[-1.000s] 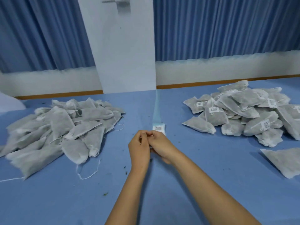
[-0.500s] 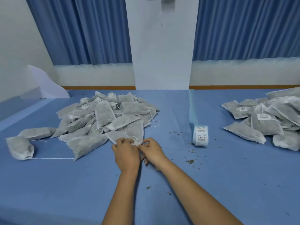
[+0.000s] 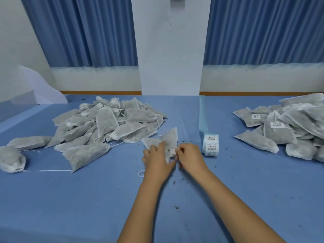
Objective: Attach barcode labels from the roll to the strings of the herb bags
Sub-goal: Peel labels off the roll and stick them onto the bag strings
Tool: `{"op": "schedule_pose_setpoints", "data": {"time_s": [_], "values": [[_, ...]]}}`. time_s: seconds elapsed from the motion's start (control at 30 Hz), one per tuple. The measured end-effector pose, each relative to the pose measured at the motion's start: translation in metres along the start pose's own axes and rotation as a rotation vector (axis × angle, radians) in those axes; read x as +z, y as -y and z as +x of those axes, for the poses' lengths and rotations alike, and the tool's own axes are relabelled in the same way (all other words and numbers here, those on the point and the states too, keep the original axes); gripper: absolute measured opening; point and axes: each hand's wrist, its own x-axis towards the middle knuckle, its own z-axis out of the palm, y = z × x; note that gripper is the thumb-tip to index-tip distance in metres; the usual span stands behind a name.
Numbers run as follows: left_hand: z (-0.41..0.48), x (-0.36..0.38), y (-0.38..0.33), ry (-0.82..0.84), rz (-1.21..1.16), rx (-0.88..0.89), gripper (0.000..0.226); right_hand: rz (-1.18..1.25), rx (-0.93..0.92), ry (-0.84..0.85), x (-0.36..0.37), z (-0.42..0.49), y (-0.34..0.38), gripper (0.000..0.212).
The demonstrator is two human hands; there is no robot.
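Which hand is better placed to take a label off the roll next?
Right, probably. The label roll stands just right of the right hand, which pinches only the string; the left hand grips the herb bag and would have to cross over.

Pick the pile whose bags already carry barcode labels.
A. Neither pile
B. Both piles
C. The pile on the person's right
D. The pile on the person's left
C: white barcode labels show on bags in the right pile, while the left pile shows only plain bags and loose strings.
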Motion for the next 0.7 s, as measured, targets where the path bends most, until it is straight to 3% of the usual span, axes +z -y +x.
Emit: {"op": "schedule_pose_setpoints", "data": {"time_s": [0.07,0.2,0.37,0.5,0.7], "values": [[0.003,0.006,-0.014,-0.099,0.164,0.086,0.065,-0.128,-0.096,-0.025,-0.021,0.0,-0.004,0.03],[0.011,0.02,-0.045,-0.26,-0.164,0.251,0.034,0.08,-0.177,-0.159,-0.054,0.001,-0.008,0.014],[0.022,0.036,-0.069,-0.261,-0.497,0.3,0.007,0.415,-0.122,-0.222,-0.08,0.003,-0.017,0.011],[0.027,0.043,-0.076,-0.234,-0.591,0.275,0.016,0.747,-0.068,-0.17,-0.09,0.007,-0.027,0.018],[0.029,0.047,-0.065,-0.188,-0.488,0.434,0.011,0.975,-0.035,-0.22,-0.097,0.015,-0.05,0.018]]}}
